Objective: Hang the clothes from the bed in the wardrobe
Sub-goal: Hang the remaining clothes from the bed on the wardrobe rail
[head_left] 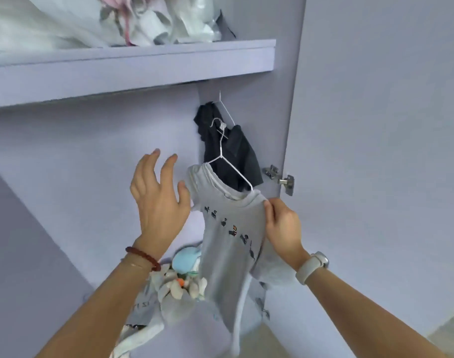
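A small grey T-shirt [228, 244] with a row of dark printed figures hangs on a white wire hanger [227, 161] inside the lilac wardrobe [91, 151]. My right hand [282, 228] pinches the shirt's right shoulder at the hanger's end. My left hand [158, 200] is raised just left of the shirt with its fingers spread and holds nothing. Behind the shirt a dark garment [231, 153] hangs on another white hanger. The hanging rail is hidden under the shelf.
A shelf [130, 71] crosses above, piled with white and pink fabric [117, 19]. A heap of soft toys and pale cloth [179, 277] lies low in the wardrobe. The open door [375, 151] with a metal hinge [280, 178] stands at right.
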Motion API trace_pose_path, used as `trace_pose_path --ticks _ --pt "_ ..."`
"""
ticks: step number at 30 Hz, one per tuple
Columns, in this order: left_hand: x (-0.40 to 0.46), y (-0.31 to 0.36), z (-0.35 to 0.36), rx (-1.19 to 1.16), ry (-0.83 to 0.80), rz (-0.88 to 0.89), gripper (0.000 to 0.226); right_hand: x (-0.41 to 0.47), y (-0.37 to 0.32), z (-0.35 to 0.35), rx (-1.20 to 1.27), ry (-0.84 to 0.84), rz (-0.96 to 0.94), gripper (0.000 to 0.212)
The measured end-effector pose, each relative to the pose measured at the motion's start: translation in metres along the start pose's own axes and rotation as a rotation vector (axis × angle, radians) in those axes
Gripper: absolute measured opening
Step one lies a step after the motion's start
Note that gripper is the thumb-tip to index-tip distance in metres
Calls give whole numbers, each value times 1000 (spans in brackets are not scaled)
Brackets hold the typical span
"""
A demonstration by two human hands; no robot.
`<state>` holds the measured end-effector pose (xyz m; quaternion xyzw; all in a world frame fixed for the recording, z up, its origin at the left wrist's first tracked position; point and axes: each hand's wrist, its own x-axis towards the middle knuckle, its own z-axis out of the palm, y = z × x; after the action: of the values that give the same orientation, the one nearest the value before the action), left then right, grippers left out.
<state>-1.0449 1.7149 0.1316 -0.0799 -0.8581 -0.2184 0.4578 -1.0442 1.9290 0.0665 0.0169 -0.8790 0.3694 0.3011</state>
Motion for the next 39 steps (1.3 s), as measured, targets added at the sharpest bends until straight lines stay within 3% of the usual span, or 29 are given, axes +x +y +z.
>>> trace_pose_path --ticks 5,11,18,23,31,36,39 --pt "88 11 10 289 105 134 57 99 -11 33 95 1 17 27" --pt "135 2 36 574 -24 -26 75 190 -34 74 160 0 114 30" --pt "138 -9 47 742 77 12 85 227 -34 121 211 -97 226 30" --pt "139 -9 51 744 94 8 85 202 -14 127 219 -137 232 28" --pt "112 -3 64 476 75 -23 73 176 -1 89 131 -231 -36 49" --pt "51 3 92 274 -88 -45 67 122 15 50 -44 -188 -188 48" --pt "-6 8 108 168 -274 -48 66 60 36 30 -137 -198 -130 47"
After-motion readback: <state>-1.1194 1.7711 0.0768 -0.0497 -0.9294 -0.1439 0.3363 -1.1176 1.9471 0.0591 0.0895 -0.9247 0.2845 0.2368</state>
